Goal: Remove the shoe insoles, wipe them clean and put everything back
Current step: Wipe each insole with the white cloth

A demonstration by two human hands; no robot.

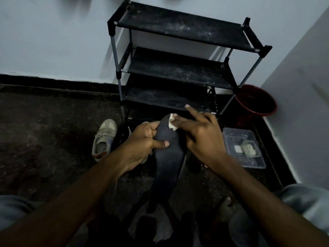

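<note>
Left hand (146, 139): curled round the left edge of the insole (169, 157), thumb laid flat across its top face, other fingers tucked behind.
Floor (44, 131): dark, speckled, dimly lit.
Walls (53, 41): pale, meeting in a corner at the right, with a black skirting (53, 79) along the bottom.
Shoe rack (178, 68): black, three dusty fabric shelves on grey poles, against the back wall.
Bucket (256, 102): dark red, on the floor in the corner, just beside the rack's right leg.
Clear box (231, 136): plastic, on the floor right of the right hand, holding a pale crumpled rag (249, 148) and a small white square (238, 149).
Beige shoe (104, 139): lace-up, on the floor left of the left hand, toe toward the rack; something black just beside it, too dark to make out.
Right hand (201, 138): spread wide, fingers mostly straight, index finger lifted clear and pointing toward the rack, one fingertip pressing the wipe down; thumb's share in the hold not clear.
Wipe (172, 122): small white wad, squeezed against the toe end of the insole.
Insole: long, dark, held up off the floor, toe end toward the rack, heel end toward the body.
</note>
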